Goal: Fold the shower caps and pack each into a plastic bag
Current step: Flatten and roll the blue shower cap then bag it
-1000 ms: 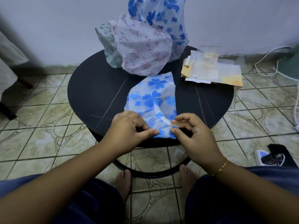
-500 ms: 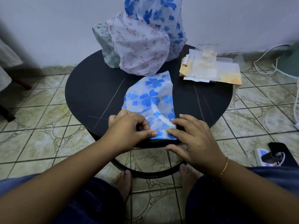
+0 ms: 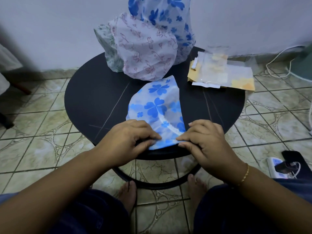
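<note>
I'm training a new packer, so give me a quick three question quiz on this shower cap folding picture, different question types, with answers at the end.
1. True or false: both hands rest on the near edge of the blue flowered cap.
2. Where do the plastic bags lie on the round table: A) far right, B) near left, C) centre?
3. Fill in: behind the flat cap stands a pile of unfolded caps, the front one printed in ____.

Key: 1 true, the left hand and the right hand both grip it. 2 A. 3 pink.
</note>
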### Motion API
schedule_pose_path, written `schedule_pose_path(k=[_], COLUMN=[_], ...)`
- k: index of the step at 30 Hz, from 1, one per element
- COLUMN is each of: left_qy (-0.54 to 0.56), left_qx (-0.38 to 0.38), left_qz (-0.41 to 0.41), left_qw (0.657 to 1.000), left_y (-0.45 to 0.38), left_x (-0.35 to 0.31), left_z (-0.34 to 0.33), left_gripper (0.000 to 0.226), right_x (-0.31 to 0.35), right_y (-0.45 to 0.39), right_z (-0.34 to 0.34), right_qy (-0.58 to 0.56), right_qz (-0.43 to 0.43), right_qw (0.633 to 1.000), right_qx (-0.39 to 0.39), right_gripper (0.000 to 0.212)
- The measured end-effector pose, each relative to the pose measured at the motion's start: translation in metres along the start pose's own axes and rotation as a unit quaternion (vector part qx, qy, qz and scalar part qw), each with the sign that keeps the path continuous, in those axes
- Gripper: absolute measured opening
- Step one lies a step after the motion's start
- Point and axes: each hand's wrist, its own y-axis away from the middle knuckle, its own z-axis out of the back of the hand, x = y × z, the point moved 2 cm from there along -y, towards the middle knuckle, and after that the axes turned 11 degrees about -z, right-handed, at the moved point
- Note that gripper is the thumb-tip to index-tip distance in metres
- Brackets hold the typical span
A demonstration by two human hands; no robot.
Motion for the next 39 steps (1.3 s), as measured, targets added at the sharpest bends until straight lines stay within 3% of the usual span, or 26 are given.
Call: schedule_pose_path(k=[7, 10, 14, 21, 30, 36, 39], left_qy=[-0.020, 0.033, 0.110, 0.131, 0.026, -0.019, -0.052], left_qx=[0.013, 0.029, 0.066, 0.071, 0.076, 0.041, -0.011], left_qz=[0.001, 0.106, 0.241, 0.316, 0.276, 0.215, 0.143], left_qw=[1.000, 0.993, 0.962, 0.937, 0.958, 0.975, 0.988], left_y=[-0.008, -0.014, -0.024, -0.035, -0.039, -0.036, -0.033], left_x=[0.001, 0.008, 0.012, 0.022, 0.016, 0.013, 0.011], left_z=[0.007, 0.005, 0.005, 0.004, 0.003, 0.000, -0.004], left_gripper=[0.042, 0.049, 0.057, 0.053, 0.025, 0.014, 0.010], right_x=[0.004, 0.008, 0.008, 0.009, 0.006, 0.011, 0.012], right_y=[-0.009, -0.015, -0.023, -0.031, -0.031, -0.014, -0.007], right_z=[0.003, 0.003, 0.001, -0.001, -0.010, -0.005, -0.006], right_qy=[-0.091, -0.116, -0.136, -0.103, 0.044, 0.097, 0.095], right_qz=[-0.110, -0.166, -0.235, -0.274, -0.174, 0.014, 0.062], right_qw=[0.990, 0.979, 0.962, 0.955, 0.984, 0.990, 0.990], right_qx=[-0.003, 0.013, 0.038, 0.050, 0.002, -0.102, -0.078], right_gripper=[0.023, 0.004, 0.005, 0.007, 0.018, 0.022, 0.026])
